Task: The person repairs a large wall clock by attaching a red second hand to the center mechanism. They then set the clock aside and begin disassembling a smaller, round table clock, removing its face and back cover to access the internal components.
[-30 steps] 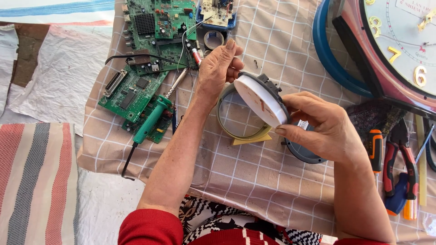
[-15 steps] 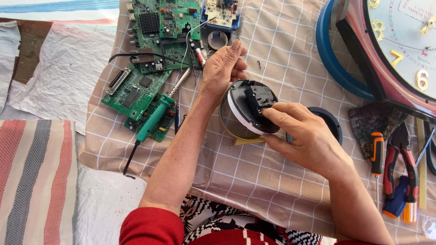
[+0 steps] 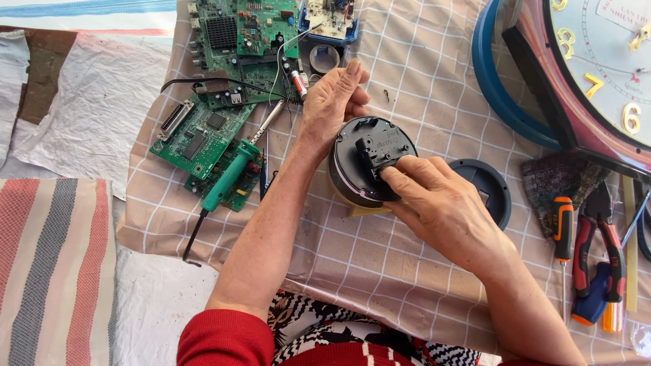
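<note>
A small round black clock body [image 3: 359, 179] sits on the checked cloth [image 3: 420, 68], back side up. A black square movement box [image 3: 381, 150] is at its centre. My left hand [image 3: 332, 105] curls around the clock's far left rim and steadies it. My right hand [image 3: 441, 203] lies over the near right side, with its fingertips pressing on the movement box. A round dark back cover [image 3: 489, 186] lies just right of the clock, partly hidden by my right hand. A yellowish strip [image 3: 366, 211] pokes out beneath the clock.
Green circuit boards [image 3: 203, 132] and a green-handled soldering iron [image 3: 230, 175] lie at left. A tape roll [image 3: 324, 58] is behind my left hand. A big wall clock [image 3: 597, 74] with a blue ring stands at right. A screwdriver [image 3: 563, 227] and red pliers [image 3: 600, 247] lie near the right edge.
The small clock was held tilted with its white face showing; it has been turned over and set back side up. My right hand moved onto the movement box.
</note>
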